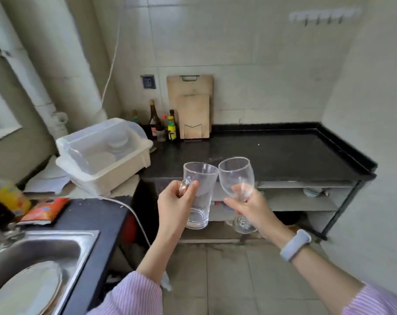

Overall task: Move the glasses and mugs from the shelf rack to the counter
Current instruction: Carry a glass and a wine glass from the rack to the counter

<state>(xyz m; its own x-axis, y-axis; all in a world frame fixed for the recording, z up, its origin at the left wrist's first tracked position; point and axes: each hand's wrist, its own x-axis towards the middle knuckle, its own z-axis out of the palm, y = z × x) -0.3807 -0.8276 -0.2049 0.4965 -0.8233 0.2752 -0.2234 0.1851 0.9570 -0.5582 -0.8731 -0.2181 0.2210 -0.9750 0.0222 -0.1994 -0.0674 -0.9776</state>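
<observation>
Her left hand [174, 202] grips a glass mug [198, 194]; her right hand [249, 206] grips a wine glass [236, 176]. The rims nearly touch. They could chip before reaching the surface [272, 155].

- White dish drainer [106, 155], far left
- Cutting boards [191, 105] leaning on the far wall
- Bottles [163, 126] beside them
- Steel sink [40, 253], near left, holding a plate [29, 289]

one head-worn wide-angle view, looking forward and down from standing height. the black counter [284, 153] fills the frame's middle right, facing a tiled wall; the sink [40, 251] sits close at lower left, both forearms rising from the bottom edge.
</observation>
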